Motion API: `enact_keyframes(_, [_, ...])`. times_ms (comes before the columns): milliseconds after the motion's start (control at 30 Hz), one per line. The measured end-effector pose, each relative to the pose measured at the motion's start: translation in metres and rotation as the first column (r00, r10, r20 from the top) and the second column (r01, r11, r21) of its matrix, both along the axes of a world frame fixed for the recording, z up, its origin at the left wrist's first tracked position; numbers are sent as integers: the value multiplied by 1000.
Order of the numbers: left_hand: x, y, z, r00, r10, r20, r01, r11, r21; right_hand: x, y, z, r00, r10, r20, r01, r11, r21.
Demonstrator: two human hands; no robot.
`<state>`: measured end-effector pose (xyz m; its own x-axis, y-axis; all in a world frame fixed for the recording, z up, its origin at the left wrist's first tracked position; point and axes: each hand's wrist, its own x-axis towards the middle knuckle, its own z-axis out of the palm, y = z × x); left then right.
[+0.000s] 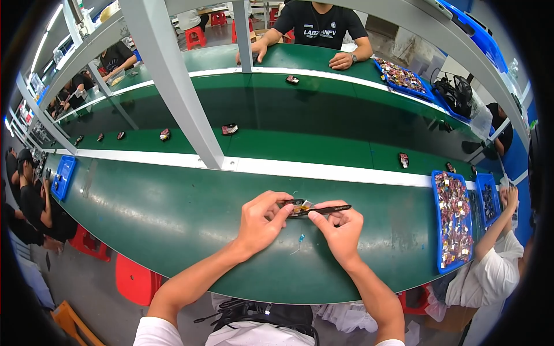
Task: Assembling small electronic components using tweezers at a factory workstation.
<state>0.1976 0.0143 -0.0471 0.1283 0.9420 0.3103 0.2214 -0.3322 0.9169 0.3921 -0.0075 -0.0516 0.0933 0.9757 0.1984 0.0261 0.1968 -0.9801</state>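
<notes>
Over the green bench, my left hand (265,222) is closed, pinching a small electronic assembly (301,207) with silver and orange-brown parts between thumb and fingers. My right hand (340,229) grips black tweezers (333,209), their slim body lying crosswise and the tips reaching the assembly. Fingers partly cover the assembly, so its full shape is hidden. Just below the hands, a tiny blue piece (301,237) with a thin wire lies on the green bench top (167,202).
A blue tray (437,230) heaped with small assemblies stands at right, beside a smaller blue bin (487,199). Beyond a white rail (300,168), a conveyor belt (323,109) carries spaced-out assemblies. A grey post (173,81) rises front left. Co-workers sit opposite and on both sides.
</notes>
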Motion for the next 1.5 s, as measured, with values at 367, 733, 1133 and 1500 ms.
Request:
enact_keyframes(367, [1,-2,1,1000,-28,-5,29,996,81,2,3,9,952,8,-307,-93,960,-265])
enact_keyframes(733, [-2,-1,-1,986,-69,154,87,989,-119,0,3,2,943,56,-329,-108,984,-142])
enact_keyframes(1133, [-3,0,3,997,-51,-56,63,970,236,-1,2,8,934,52,-354,-103,987,-127])
enact_keyframes(1500, [-6,-3,2,993,-82,80,79,996,36,-1,0,15,931,-3,-365,-104,956,-273])
